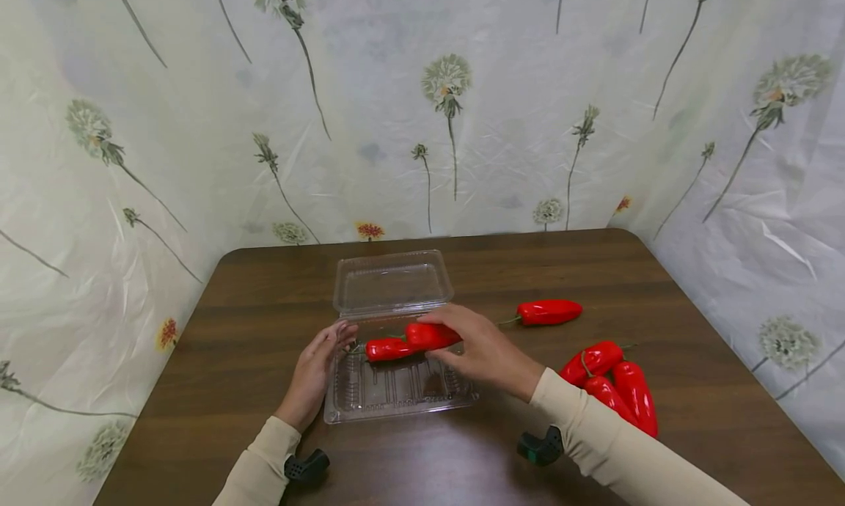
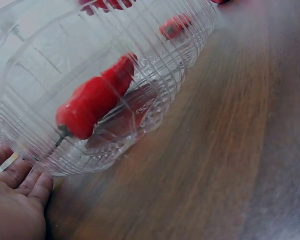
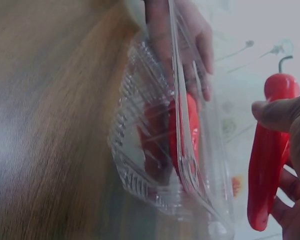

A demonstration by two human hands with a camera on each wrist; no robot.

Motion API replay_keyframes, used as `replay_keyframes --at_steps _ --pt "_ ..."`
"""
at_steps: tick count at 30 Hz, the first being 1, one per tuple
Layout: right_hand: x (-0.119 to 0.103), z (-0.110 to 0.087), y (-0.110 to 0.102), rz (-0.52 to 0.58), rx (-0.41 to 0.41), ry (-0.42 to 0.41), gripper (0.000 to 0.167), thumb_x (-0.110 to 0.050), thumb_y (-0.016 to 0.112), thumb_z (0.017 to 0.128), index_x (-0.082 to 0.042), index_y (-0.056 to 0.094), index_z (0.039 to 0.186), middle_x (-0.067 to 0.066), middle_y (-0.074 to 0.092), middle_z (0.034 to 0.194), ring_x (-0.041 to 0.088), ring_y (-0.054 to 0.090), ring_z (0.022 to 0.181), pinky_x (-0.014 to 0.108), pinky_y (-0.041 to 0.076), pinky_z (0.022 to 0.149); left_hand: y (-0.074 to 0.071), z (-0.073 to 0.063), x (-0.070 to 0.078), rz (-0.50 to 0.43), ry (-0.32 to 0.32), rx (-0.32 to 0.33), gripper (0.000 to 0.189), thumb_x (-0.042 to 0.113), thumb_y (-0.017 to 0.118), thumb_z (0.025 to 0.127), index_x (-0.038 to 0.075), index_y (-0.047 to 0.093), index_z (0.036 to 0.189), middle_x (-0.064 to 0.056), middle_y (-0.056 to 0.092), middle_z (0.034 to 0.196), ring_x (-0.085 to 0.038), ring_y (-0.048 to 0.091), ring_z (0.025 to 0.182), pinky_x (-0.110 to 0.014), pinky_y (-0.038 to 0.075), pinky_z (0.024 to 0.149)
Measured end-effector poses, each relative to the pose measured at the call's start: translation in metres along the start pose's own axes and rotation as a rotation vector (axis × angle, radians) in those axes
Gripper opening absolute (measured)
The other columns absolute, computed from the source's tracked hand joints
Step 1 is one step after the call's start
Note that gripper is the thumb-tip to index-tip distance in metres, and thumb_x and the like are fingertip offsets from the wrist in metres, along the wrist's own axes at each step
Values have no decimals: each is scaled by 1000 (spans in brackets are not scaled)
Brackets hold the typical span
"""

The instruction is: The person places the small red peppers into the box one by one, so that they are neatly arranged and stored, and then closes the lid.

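A clear plastic clamshell box (image 1: 403,411) sits on the table with its lid (image 1: 392,279) folded back. Inside its base lies a red chili pepper (image 1: 388,350), stem toward the left side; it also shows through the wall in the left wrist view as a red pepper (image 2: 92,102). My right hand (image 1: 472,345) holds a second red pepper (image 3: 270,160) above the base, pinched between thumb and fingers. At the left wall of the box, my left hand (image 1: 318,367) touches the plastic with its fingers (image 2: 15,175) extended and relaxed.
A loose red pepper (image 1: 549,312) lies right of the lid. Further right, a small pile of red peppers (image 1: 635,400) lies partly behind my right sleeve. The dark wooden table (image 1: 264,308) ends at a floral-patterned sheet (image 1: 370,154).
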State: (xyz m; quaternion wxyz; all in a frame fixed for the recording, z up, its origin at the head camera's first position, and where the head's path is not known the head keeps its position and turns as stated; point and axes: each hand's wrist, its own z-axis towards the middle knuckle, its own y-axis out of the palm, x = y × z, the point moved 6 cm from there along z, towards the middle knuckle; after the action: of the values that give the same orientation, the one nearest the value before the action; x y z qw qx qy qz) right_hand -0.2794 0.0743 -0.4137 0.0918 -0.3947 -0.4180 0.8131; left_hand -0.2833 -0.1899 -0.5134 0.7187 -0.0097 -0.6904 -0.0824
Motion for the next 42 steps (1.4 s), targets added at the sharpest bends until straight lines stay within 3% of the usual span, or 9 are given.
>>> replay_keyframes --at_steps 12,20,28,36,42 --pt "-3 6 17 -32 -67 -1 53 -20 83 85 -18 62 134 -6 62 131 11 56 117 34 53 97 0 0 0 -14 8 -9 45 29 33 112 4 43 148 -19 50 148 -32 45 138 -33 35 114" --pt "-5 13 31 -86 -97 -33 49 -19 83 84 -15 63 129 -4 65 126 14 58 117 36 52 99 -1 0 0 -10 7 0 45 30 34 112 5 44 147 -17 52 147 -31 46 137 -41 33 116" --pt "-6 18 46 -113 -161 2 47 -20 83 85 -15 64 128 -3 65 123 14 59 112 34 54 96 -2 0 1 8 0 5 44 32 36 111 7 46 146 -14 53 147 -29 47 136 -46 31 118" --pt "-8 23 63 -202 -205 14 48 -25 84 84 -13 66 127 1 67 119 18 61 108 35 52 96 -2 1 1 14 5 -4 44 31 35 111 6 46 146 -15 52 147 -30 46 137 -49 30 119" --pt "-13 28 71 -301 -179 -2 47 -28 85 83 -13 68 124 1 67 115 18 62 104 34 54 93 -2 1 1 16 19 -13 45 31 35 112 5 46 147 -17 51 148 -33 46 137 -44 34 117"
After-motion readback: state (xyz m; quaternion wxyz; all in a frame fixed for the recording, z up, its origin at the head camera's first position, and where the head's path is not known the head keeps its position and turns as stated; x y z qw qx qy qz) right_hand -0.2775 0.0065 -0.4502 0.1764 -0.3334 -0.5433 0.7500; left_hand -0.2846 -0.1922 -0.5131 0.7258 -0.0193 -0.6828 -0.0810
